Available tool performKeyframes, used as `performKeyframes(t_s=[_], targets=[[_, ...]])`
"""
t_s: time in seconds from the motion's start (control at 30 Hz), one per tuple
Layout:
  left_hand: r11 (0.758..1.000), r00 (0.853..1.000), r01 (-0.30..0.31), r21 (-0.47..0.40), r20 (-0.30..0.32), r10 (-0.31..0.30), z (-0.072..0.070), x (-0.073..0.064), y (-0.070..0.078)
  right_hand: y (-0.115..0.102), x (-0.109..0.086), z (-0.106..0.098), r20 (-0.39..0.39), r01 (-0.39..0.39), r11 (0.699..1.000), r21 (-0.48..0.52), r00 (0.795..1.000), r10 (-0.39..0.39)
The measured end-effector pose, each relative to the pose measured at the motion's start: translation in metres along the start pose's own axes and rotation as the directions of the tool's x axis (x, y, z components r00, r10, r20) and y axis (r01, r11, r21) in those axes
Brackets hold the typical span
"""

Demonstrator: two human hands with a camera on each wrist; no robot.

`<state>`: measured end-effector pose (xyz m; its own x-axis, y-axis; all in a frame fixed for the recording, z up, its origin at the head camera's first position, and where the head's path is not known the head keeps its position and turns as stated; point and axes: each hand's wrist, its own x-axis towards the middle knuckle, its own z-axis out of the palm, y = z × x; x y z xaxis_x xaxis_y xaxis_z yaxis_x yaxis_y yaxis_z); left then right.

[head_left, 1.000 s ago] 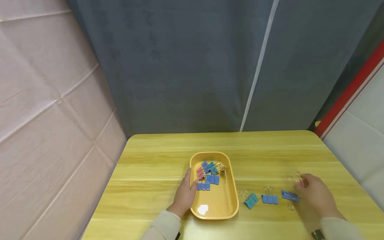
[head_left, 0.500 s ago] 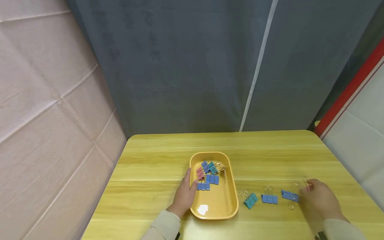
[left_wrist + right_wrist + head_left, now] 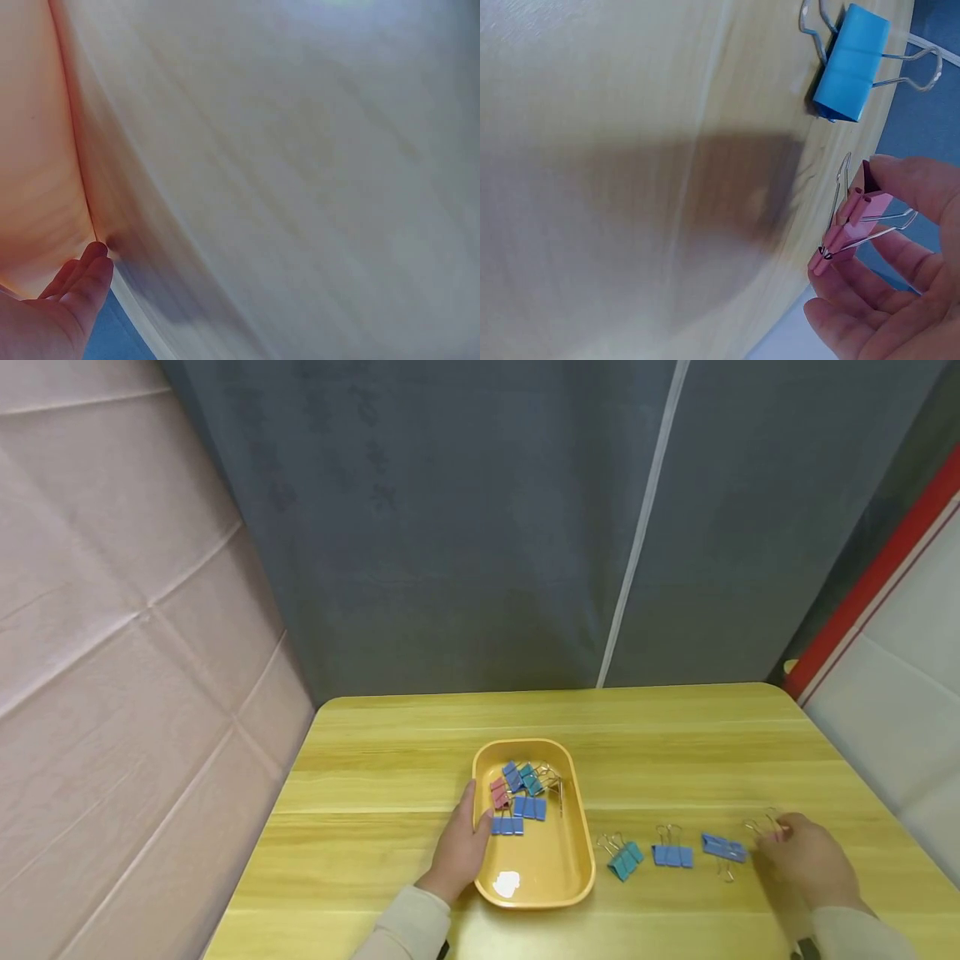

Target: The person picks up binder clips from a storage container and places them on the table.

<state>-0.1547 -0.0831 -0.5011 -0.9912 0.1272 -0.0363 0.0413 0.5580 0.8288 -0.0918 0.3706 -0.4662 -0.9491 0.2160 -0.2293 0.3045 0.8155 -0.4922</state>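
Note:
My left hand [image 3: 456, 852] holds the left wall of a yellow tray [image 3: 582, 860], its thumb over the rim and its fingers along the outside. Inside the tray lie several binder clips, among them a pink one [image 3: 500, 792], a teal one [image 3: 532, 779] and a blue one [image 3: 530, 808]. At the right, my right hand [image 3: 813, 864] pinches a pink binder clip [image 3: 862, 217] between thumb and fingers. The clip is close to the table; whether it touches is hard to tell. To its left lies a blue binder clip [image 3: 723, 847].
Between the tray and the right hand, another blue binder clip [image 3: 673, 856] and a teal binder clip [image 3: 626, 861] lie in a row on the wooden table [image 3: 375, 827]. A dark curtain [image 3: 450, 527] hangs behind the table, and a pale cloth [image 3: 112, 693] hangs at its left.
My right hand has shifted a little to the right and nearer to me with the pink binder clip. The left hand and tray stay in place.

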Motion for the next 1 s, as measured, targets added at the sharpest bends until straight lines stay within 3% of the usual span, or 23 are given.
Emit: performKeyframes(t_s=[0.47,1.0], targets=[[1.0,1.0,0.001,0.005,-0.001,-0.001,0.0,0.001,0.001,0.013,0.001,0.008,-0.028,-0.003,0.999,-0.034,1.0,0.002],[1.0,1.0,0.003,0.007,-0.004,-0.003,0.0,0.001,0.0,0.01,-0.003,0.009,-0.015,-0.02,1.0,-0.02,1.0,0.02]])
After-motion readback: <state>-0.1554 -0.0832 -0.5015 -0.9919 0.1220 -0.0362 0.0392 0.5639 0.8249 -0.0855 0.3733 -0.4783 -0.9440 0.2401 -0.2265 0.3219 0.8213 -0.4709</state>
